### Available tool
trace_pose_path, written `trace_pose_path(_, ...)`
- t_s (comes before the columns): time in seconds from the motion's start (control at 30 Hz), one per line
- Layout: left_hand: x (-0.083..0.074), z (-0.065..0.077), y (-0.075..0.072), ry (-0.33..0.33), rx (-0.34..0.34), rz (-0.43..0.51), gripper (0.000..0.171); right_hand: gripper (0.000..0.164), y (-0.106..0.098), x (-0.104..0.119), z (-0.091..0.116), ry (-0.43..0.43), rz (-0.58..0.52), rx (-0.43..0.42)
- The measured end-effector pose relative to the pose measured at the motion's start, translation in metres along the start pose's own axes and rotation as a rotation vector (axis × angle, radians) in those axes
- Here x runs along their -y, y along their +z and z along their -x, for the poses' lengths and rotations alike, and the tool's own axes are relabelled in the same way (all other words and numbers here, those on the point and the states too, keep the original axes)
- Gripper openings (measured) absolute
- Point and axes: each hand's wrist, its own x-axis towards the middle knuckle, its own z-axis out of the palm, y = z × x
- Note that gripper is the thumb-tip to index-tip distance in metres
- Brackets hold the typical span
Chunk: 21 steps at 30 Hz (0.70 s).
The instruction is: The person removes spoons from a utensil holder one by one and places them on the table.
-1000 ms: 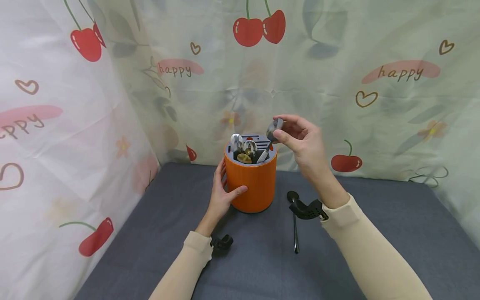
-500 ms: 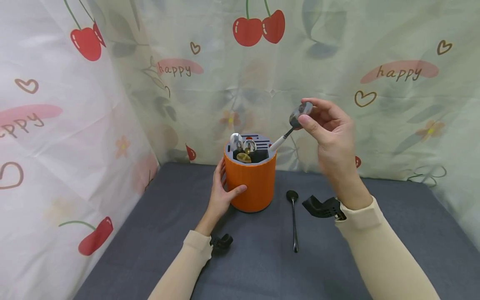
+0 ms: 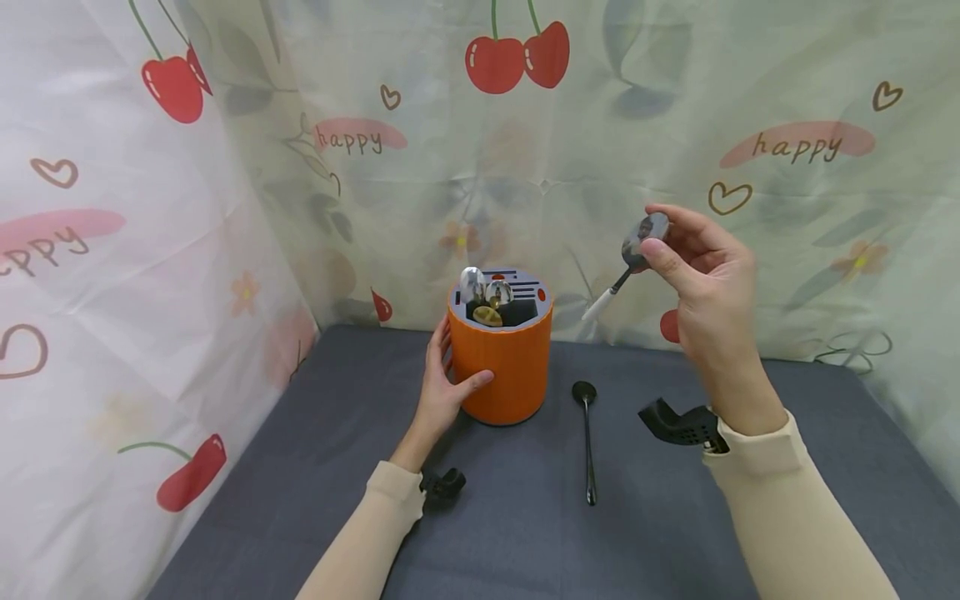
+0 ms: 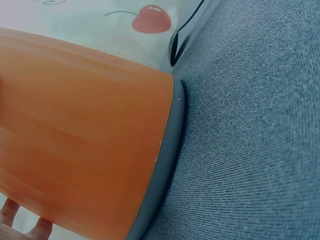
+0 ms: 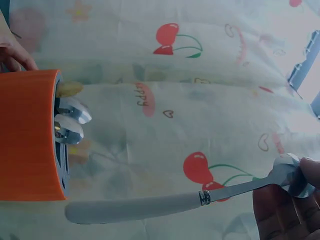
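An orange cylindrical utensil holder (image 3: 501, 375) with a grey slotted top stands upright on the table. My left hand (image 3: 450, 390) grips its lower left side, thumb across the front. Out of its front compartment stick two silver spoon bowls (image 3: 472, 285) and a gold one (image 3: 487, 317). To the right of the holder, my right hand (image 3: 708, 275) pinches a white-handled spoon (image 3: 598, 305) by its metal bowl, in the air. The spoon's handle hangs down to the left in the head view; the right wrist view shows the whole white handle (image 5: 135, 209).
A long dark spoon (image 3: 588, 442) lies on the grey-blue tablecloth (image 3: 510, 525) right of the holder, its bowl toward the back. Cherry-printed curtains (image 3: 547, 150) hang behind and along the left side of the table.
My right hand has drawn the white-handled spoon out of the holder and carried it right. The left hand and holder have stayed in place.
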Motion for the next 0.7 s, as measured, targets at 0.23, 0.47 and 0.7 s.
trace_pose_path(0.23, 0.001, 0.000, 0.000, -0.001, 0.000, 0.010, 0.103, 0.032, -0.014, -0.003, 0.012, 0.068, 0.172, 0.014)
trace_pose_path(0.47, 0.001, 0.000, 0.001, 0.005, 0.003, 0.007, 0.101, 0.030, -0.030, -0.016, 0.028, 0.159, 0.238, 0.038)
trace_pose_path(0.7, 0.001, 0.000, 0.000, 0.012, 0.003, 0.014, 0.103, 0.031, -0.039, -0.034, 0.040, 0.209, 0.225, 0.024)
